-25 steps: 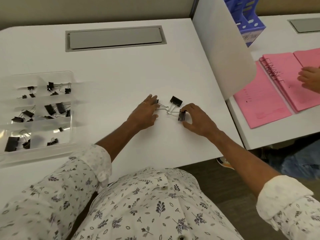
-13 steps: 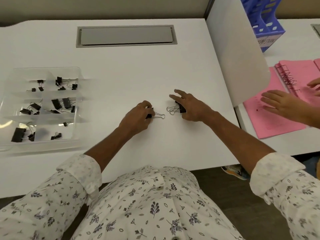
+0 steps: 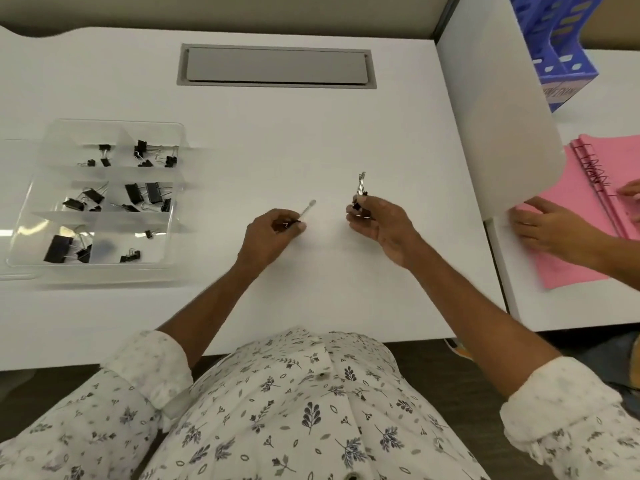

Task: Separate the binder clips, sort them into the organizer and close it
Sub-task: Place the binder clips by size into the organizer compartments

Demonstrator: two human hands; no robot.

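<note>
Pinching grips on both sides: the right hand [image 3: 377,226] holds a small black binder clip [image 3: 360,195] between thumb and fingertips, its wire handles pointing away from the person. The left hand [image 3: 270,237] is curled around a second clip [image 3: 306,212]; only one wire handle sticks out past the knuckles, and the body is mostly hidden. The two hands are apart, near the middle of the white tabletop [image 3: 277,140].

A white partition [image 3: 495,98] stands along the tabletop's right edge. A grey cable cover [image 3: 276,65] is set into the far side. At the left edge lies the clear organizer [image 3: 114,123], its compartments split by frosted dividers. Sorted clips [image 3: 58,248] lie in it: the largest in the near left compartment, medium ones in the middle row, smaller ones in the far row and near right.

Beyond the partition, another person's hand [image 3: 550,225] rests on pink folders [image 3: 585,258], with a blue file rack [image 3: 554,36] behind.
</note>
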